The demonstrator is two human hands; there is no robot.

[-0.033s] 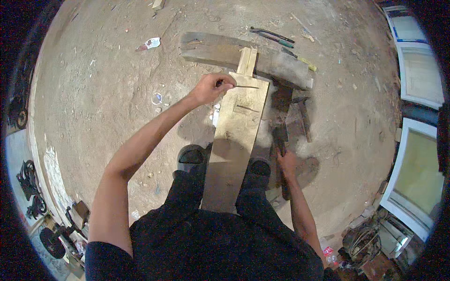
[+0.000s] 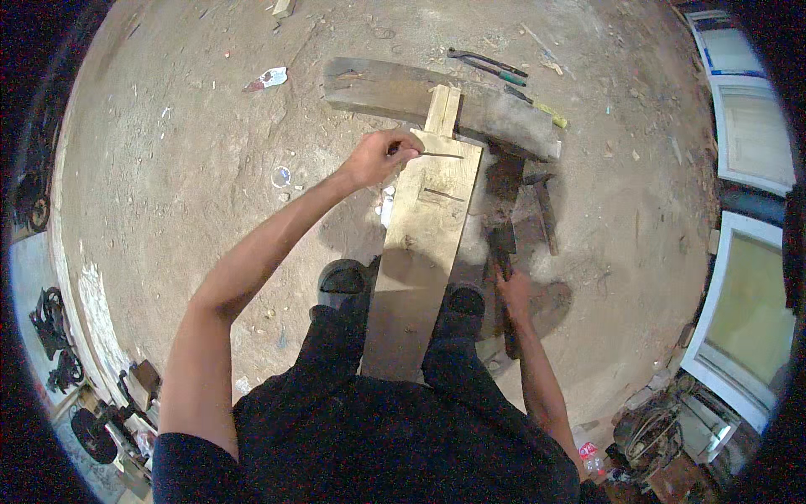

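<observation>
My left hand [image 2: 382, 158] pinches a thin dark rod [image 2: 441, 155], like a long nail, across the upper end of a pale wooden plank [image 2: 420, 252]. A similar dark piece [image 2: 445, 194] lies on the plank lower down. The plank runs between my legs, its far end at a weathered timber beam [image 2: 361, 84], where a short narrow wooden piece [image 2: 442, 109] projects. Low to the right of the plank, my right hand [image 2: 514, 292] is closed on the dark handle of a tool with a broad metal head [image 2: 504, 238].
A hammer [image 2: 544, 210] lies right of the plank. Long-handled cutters [image 2: 487, 65] and a yellow-handled tool [image 2: 550, 115] lie by the beam. White-framed panes [image 2: 730, 311] line the right edge. Dark clutter [image 2: 101, 433] sits at lower left, coiled material [image 2: 646, 441] at lower right.
</observation>
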